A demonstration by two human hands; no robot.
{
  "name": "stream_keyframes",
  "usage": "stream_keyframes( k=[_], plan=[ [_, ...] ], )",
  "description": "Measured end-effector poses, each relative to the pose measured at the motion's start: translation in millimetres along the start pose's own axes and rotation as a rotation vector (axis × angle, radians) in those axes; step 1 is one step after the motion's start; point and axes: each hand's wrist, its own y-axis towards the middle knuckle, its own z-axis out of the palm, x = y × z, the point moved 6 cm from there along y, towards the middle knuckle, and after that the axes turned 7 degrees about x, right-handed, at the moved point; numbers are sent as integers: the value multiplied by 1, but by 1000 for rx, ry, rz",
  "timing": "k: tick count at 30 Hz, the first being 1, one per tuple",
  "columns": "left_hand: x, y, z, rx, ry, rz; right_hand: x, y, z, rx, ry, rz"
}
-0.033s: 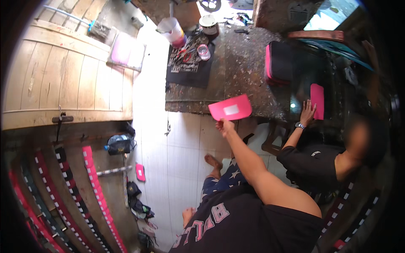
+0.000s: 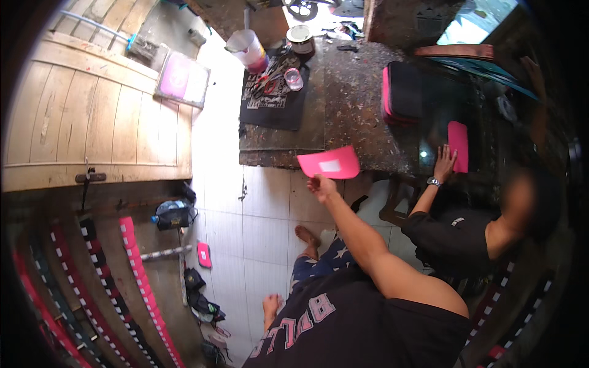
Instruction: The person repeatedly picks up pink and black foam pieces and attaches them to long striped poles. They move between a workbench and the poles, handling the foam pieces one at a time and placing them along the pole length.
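Note:
A flat pink panel [image 2: 311,164] with a white rectangle on it is pinched at its lower edge by my right hand [image 2: 321,187]. The arm reaches forward, and the panel is held at the near edge of the paint-spattered table [image 2: 350,110]. Close to my body, my left hand [image 2: 272,305] is low over the tiled floor with its fingers curled in. Whatever it may hold is hidden. To the right, a co-worker's hand [image 2: 445,162] with a wristwatch touches another pink panel [image 2: 458,147] on a dark surface.
A stack of black and pink panels [image 2: 402,92] lies on the table. At its far left stand a plastic jug [image 2: 246,50], a tin [image 2: 300,42] and a small clear cup [image 2: 294,79]. Long rows of coloured pieces [image 2: 144,282] hang at left. A pink piece [image 2: 204,255] lies beside bags.
My right hand and its pink panel have shifted slightly left and toward me. My left hand has risen a little. The co-worker's hand stays on the other panel.

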Motion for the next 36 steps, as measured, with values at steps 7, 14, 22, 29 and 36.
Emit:
stream_keyframes(
  k=[7,14,22,29,36],
  plan=[
    [-453,-47,-44,-84,349,1094,-24,-160,183,516,0,108],
    [-479,22,-82,108,617,1386,-54,-244,292,649,-100,59],
    [-496,14,-120,192,482,1463,-72,-263,337,585,7,-95],
    [-548,-11,-183,28,-127,1396,-60,-249,308,591,-683,-451],
    [-542,34,-242,319,-760,1018,-52,-168,135,-126,-1355,-714]
  ],
)
